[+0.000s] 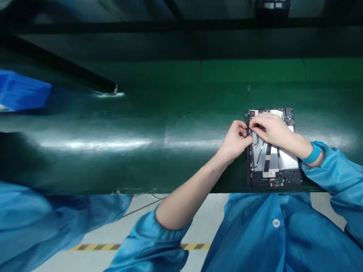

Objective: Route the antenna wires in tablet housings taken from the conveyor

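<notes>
An opened tablet (289, 158) lies flat at the table's front edge, its inside showing silver plates, black frame parts and thin dark flex cables. My left hand (234, 141) is at its left edge, fingers curled and thumb against the rim. Over the upper left of the tablet, my right hand (269, 128) has its thumb and fingertips brought together beside the left fingertips. Whatever lies between the fingers of either hand is too small or hidden to make out. A blue wristband (313, 153) circles my right wrist.
The tablet rests on a green table (170, 113) with glossy light streaks. A dark slanted bar (70, 66) and a blurred blue object (24, 90) are at the left. Another person's blue sleeve (56, 215) is at lower left. A black box (272, 9) stands at the back.
</notes>
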{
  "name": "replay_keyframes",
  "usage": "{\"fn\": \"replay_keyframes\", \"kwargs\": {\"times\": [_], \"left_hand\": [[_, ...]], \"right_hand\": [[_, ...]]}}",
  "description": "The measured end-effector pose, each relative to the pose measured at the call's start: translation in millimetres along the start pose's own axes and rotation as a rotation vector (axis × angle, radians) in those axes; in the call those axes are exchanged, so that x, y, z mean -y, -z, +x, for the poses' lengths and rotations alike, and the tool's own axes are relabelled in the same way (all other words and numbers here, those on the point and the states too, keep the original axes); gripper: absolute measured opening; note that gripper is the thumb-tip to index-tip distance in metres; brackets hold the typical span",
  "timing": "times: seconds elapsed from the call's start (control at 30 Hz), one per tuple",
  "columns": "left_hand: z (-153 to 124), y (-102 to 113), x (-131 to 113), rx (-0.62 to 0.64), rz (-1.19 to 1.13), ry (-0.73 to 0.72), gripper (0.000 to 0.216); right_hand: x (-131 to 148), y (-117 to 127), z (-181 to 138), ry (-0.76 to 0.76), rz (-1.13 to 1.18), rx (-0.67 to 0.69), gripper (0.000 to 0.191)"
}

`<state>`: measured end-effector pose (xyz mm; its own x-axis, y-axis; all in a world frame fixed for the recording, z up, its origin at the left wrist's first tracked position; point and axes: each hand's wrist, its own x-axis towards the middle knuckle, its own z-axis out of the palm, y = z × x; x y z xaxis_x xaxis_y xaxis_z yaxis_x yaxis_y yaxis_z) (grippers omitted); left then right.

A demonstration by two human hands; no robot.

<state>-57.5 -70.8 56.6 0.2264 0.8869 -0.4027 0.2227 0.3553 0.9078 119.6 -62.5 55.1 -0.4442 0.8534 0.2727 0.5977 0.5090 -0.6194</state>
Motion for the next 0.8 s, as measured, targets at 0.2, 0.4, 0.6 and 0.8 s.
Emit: {"fn": "replay_keyframes", "kwargs": {"times": [0.2,0.4,0.6,0.8], "left_hand": [[13,-1,-15,0.022,0.012,0.118,0.04],[27,0,-29,0.043,-0.11,0.163,0.039],[29,2,-19,0.068,-0.191,0.117,0.039],[32,4,-12,0.11,-0.248,0.055,0.038]], "right_hand": [[-8,3,10,-0.129,0.002,-0.112,0.011],[-8,3,9,-0.149,0.035,-0.147,0.012],[-6,2,8,-0.18,0.01,-0.103,0.016],[-10,-1,7,-0.167,-0.036,-0.104,0.015]]}}
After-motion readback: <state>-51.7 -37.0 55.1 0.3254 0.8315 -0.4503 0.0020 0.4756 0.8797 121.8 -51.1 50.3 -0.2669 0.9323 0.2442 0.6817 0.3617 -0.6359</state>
